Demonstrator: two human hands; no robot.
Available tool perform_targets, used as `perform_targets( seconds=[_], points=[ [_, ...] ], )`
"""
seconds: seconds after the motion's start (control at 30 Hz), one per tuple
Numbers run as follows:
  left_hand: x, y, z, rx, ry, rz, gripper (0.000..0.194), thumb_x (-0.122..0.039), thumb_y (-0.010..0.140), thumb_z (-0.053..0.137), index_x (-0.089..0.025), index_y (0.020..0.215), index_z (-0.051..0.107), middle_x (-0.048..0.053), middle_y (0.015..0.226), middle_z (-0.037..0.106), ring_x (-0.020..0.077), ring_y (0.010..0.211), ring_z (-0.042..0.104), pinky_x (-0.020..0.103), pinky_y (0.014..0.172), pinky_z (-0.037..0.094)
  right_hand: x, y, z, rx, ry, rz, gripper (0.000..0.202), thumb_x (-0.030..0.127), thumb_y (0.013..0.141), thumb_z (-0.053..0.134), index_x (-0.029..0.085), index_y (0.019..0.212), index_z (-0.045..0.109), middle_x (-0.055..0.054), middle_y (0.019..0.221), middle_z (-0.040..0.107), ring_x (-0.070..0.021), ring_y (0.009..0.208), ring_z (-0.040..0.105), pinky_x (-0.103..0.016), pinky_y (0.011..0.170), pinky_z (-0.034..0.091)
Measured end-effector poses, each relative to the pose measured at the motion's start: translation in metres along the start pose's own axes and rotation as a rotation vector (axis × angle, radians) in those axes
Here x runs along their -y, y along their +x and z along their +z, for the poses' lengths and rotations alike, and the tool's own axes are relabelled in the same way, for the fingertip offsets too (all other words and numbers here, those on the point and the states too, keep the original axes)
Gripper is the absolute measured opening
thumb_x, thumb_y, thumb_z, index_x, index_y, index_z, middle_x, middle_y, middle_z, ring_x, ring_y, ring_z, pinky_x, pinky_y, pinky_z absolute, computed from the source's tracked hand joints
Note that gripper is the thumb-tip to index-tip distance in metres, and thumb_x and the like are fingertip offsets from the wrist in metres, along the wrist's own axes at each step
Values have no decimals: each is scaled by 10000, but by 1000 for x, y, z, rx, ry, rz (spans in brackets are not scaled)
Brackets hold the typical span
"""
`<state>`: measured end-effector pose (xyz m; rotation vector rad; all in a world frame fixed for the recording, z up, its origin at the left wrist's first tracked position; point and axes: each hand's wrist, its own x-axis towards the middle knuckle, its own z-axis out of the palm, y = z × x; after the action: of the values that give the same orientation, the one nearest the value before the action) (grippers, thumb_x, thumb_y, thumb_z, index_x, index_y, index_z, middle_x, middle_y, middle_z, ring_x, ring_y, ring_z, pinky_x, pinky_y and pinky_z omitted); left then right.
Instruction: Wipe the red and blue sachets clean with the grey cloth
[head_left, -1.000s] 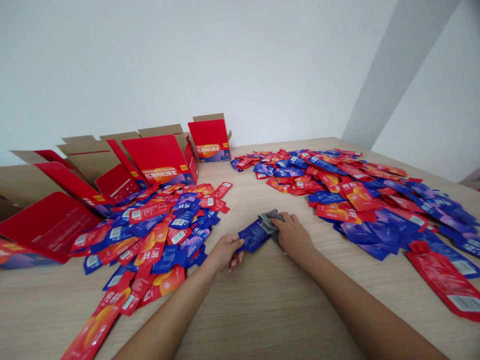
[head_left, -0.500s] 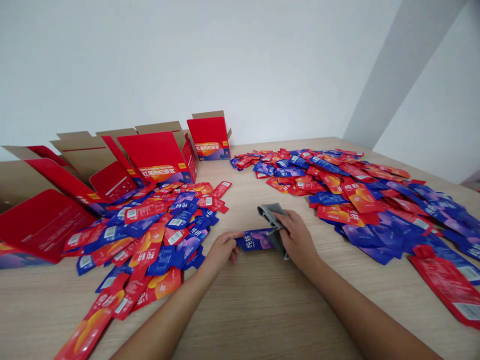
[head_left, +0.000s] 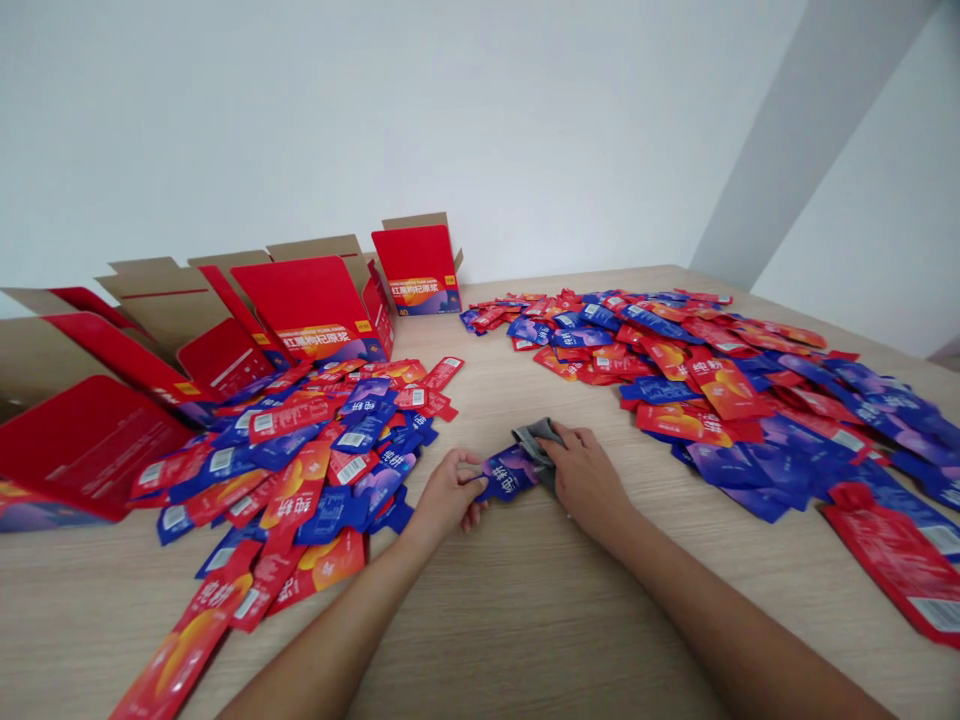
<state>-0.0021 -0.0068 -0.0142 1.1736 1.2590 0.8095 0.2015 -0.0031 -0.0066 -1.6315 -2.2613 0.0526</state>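
A blue sachet [head_left: 511,473] with white lettering and a purple print is stretched between my two hands above the table. My left hand [head_left: 448,492] pinches its narrow left end between thumb and fingers. In my right hand [head_left: 589,473] is a folded grey cloth [head_left: 541,436], closed around the sachet's right end, which the cloth and fingers hide. Left of my left hand lies a heap of red and blue sachets [head_left: 300,460], some showing barcodes. A wider heap of similar sachets [head_left: 720,380] spreads out right of my right hand.
Open red cartons [head_left: 300,300] with raised flaps stand in a row along the left. One more red carton [head_left: 416,265] stands upright at the back by the wall. The wooden table [head_left: 495,620] reaches to the white wall [head_left: 525,130].
The blue sachet has tilted, and the cloth has come a little lower and further left along it. My right hand has shifted slightly left; my left hand keeps its pinch.
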Motion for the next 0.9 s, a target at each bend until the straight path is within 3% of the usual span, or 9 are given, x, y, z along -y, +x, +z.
perform_targets(
  seconds=[0.07, 0.23, 0.3, 0.53, 0.7, 0.9],
  points=[
    [1, 0, -1, 14, 20, -2, 371, -323, 655, 626, -203, 906, 380, -85, 483, 561, 78, 289, 453, 141, 283, 283, 5, -5, -2, -15, 12, -13, 485, 41, 764, 425, 168, 1201, 592, -115, 1322, 496, -250, 1123, 420, -402, 945, 357],
    [3, 1, -1, 10, 67, -18, 317, -258, 665, 598, -198, 900, 394, -103, 457, 538, 67, 265, 423, 138, 285, 246, 37, -12, 2, 63, 105, -224, 492, 53, 786, 432, 219, 1225, 578, -66, 1368, 465, -229, 1142, 407, -368, 966, 340],
    [1, 0, 0, 7, 79, -25, 297, -241, 678, 573, -199, 911, 394, -110, 445, 525, 63, 256, 400, 137, 281, 228, 35, -8, 3, 84, 95, -214, 489, 43, 783, 425, 217, 1208, 591, -69, 1338, 496, -218, 1126, 421, -358, 963, 339],
    [-5, -2, -4, 44, 37, -69, 317, -253, 687, 589, -197, 939, 405, -108, 449, 511, 52, 255, 355, 136, 288, 170, -11, 5, -3, 27, -21, 23, 494, 20, 775, 396, 184, 1191, 607, -111, 1247, 547, -227, 1036, 462, -361, 912, 360],
    [-8, -3, -10, 49, -11, -109, 422, -268, 646, 660, -181, 983, 421, -101, 511, 520, 37, 271, 377, 142, 299, 145, 12, -7, -12, -24, 56, -92, 526, 42, 786, 418, 248, 1249, 559, -84, 1300, 491, -232, 1071, 432, -363, 947, 355],
    [-12, -5, -8, 42, 22, -134, 429, -263, 661, 657, -175, 1009, 423, -104, 504, 514, 30, 259, 354, 143, 295, 156, 22, -11, -18, 69, 41, -179, 465, 59, 781, 433, 208, 1182, 617, -96, 1268, 517, -243, 1061, 428, -367, 929, 378]
  ],
)
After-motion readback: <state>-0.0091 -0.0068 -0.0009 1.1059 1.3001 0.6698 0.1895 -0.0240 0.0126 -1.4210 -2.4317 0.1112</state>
